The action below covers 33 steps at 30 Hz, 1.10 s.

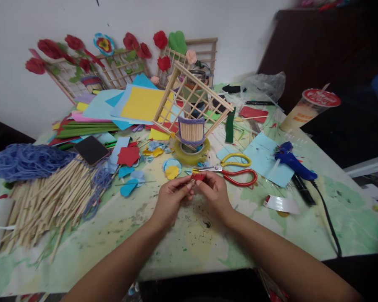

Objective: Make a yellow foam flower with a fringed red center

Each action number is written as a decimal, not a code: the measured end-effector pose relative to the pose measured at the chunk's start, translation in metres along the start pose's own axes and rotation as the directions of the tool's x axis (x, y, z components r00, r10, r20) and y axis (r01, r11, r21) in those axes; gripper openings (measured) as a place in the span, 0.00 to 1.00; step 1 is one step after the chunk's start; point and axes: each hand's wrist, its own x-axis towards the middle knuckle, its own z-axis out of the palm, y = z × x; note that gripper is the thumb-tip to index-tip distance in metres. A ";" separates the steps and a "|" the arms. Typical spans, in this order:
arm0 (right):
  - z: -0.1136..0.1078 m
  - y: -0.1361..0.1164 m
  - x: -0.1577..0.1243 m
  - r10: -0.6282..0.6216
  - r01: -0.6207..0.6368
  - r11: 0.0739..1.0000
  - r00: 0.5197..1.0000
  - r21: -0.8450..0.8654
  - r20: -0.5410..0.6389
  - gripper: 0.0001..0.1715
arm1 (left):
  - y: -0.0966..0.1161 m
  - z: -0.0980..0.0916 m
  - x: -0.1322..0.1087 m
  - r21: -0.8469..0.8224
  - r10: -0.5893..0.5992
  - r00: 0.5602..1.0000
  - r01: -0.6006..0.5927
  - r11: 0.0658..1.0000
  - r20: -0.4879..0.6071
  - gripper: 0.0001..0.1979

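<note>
On the desk (113,243), the left hand (173,199) and right hand (216,195) meet front and centre, a small red paper piece (198,177) between them. Behind them, a tilted wooden-stick lattice frame (191,131) stands on a round yellow tape roll (189,160). Metal scissors with yellow and red handles (219,168) lie behind the right hand. Farther right, a blue plastic glue gun (296,163) lies partly on a light-blue paper sheet (264,153). On the left, pale thin wooden sticks (56,201) lie before a heap of blue-purple yarn (28,160); a flat black phone (91,150) lies right of the yarn.
</note>
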 end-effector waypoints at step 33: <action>0.001 -0.001 0.000 -0.024 0.017 0.980 0.999 -0.199 -0.035 0.05 | 0.003 -0.002 -0.006 0.320 0.172 0.984 -0.178 0.931 0.047 0.12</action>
